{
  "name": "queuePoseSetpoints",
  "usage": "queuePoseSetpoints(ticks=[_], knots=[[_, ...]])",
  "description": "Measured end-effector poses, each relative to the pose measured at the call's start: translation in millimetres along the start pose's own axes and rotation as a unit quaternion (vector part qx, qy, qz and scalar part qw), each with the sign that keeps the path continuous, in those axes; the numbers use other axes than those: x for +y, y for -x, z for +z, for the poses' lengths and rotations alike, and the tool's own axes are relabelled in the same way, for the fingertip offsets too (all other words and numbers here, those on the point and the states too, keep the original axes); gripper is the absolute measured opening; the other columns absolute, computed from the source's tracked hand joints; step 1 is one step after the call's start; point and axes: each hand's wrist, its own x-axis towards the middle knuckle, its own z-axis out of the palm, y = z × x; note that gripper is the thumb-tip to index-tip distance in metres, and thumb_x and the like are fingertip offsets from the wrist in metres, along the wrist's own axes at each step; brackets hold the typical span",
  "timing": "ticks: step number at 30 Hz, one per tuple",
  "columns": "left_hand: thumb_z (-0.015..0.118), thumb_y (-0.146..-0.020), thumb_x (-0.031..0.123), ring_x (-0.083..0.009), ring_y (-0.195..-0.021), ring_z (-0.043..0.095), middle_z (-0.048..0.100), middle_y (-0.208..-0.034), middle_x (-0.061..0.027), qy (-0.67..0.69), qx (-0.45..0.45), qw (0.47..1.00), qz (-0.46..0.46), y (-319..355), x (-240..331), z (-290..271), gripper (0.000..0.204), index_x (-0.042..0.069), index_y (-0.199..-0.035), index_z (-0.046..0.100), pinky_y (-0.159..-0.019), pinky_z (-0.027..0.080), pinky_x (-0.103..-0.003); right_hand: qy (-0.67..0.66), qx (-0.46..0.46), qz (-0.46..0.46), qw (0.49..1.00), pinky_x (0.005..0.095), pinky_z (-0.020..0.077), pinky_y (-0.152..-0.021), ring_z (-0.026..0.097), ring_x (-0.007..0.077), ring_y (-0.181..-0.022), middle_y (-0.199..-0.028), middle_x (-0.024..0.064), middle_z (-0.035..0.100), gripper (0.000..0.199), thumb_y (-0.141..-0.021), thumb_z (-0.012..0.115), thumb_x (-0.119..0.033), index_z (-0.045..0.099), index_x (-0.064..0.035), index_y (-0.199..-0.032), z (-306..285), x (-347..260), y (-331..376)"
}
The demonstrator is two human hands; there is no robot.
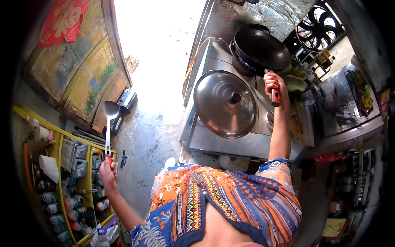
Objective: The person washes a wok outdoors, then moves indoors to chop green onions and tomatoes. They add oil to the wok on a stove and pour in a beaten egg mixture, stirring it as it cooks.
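My right hand [275, 83] is closed round the red and black handle of a dark wok [261, 49]. The wok tilts over the stove [239, 66], and nothing can be made out in its dark bowl. Out to the left, my left hand [108, 173] grips the red end of a wok spatula [108, 127], its metal blade pointing away from me. Between the two hands, a large round metal lid [222, 101] with a black knob rests on the steel counter [230, 143], apart from both hands.
Green leafy vegetables [295, 82] and bottles [327, 59] crowd the counter right of the wok. A black fan [319, 24] is at the back right. Yellow shelves [61, 164] with bottles and jars line the left, by a painted wooden door [78, 66].
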Motion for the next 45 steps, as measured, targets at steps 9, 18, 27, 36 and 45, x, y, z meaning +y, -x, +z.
queuePoseSetpoints(ticks=[9, 18, 27, 36, 45], knots=[[0.042, -0.098, 0.034, 0.0002, -0.040, 0.025, 0.040, -0.060, 0.0077, 0.035, -0.034, 0.999, -0.017, -3.4, 2.3, 1.3, 0.032, 0.005, -0.092, 0.054, -0.034, 0.016, -0.017, -0.047, 0.033, 0.015, 0.998, 0.0207, 0.0393, -0.043, 0.040, 0.0063, -0.044, -0.057, -0.0015, 0.039, 0.015, -0.090, 0.044, -0.004, 0.039, -0.0044, -0.076, 44.7, -4.2, 8.2], [0.042, -0.098, 0.033, 0.0003, -0.041, 0.025, 0.040, -0.060, 0.0076, 0.052, -0.032, 0.998, -0.025, 2.8, -7.2, -8.0, 0.031, 0.004, -0.091, 0.053, -0.035, 0.017, -0.017, 0.094, 0.059, -0.034, 0.993, 0.0171, 0.0337, -0.040, 0.035, 0.0024, -0.044, -0.060, -0.0043, 0.037, 0.011, -0.089, 0.049, -0.003, 0.041, -0.0049, -0.081, 28.7, 24.0, 17.2], [0.045, -0.097, 0.032, 0.0002, -0.041, 0.026, 0.041, -0.060, 0.0083, 0.041, -0.010, 0.999, -0.009, -12.4, -14.3, -7.1, 0.028, 0.006, -0.088, 0.052, -0.035, 0.017, -0.017, 0.643, 0.215, -0.203, 0.707, 0.0206, 0.0351, -0.037, 0.041, 0.0047, -0.043, -0.062, -0.0012, 0.045, 0.015, -0.083, 0.058, -0.007, 0.045, -0.0042, -0.089, 28.4, 124.4, -56.3], [0.044, -0.097, 0.032, 0.0002, -0.041, 0.027, 0.042, -0.061, 0.0071, 0.061, -0.031, 0.998, -0.012, -14.0, -37.3, 1.5, 0.030, 0.004, -0.090, 0.053, -0.035, 0.017, -0.018, 0.741, 0.126, -0.312, 0.581, 0.0220, 0.0347, -0.034, 0.045, 0.0065, -0.040, -0.059, -0.0004, 0.047, 0.019, -0.081, 0.060, -0.004, 0.045, -0.0050, -0.093, 20.7, 168.2, -111.2], [0.047, -0.096, 0.034, 0.0003, -0.039, 0.025, 0.039, -0.060, 0.0081, 0.076, -0.004, 0.996, -0.038, 1.6, -51.2, -15.1, 0.030, 0.005, -0.091, 0.053, -0.033, 0.016, -0.017, 0.603, 0.101, -0.262, 0.747, 0.0214, 0.0330, -0.040, 0.040, 0.0052, -0.044, -0.061, -0.0011, 0.044, 0.013, -0.082, 0.055, -0.004, 0.047, -0.0029, -0.092, 49.4, 164.3, -86.8]])
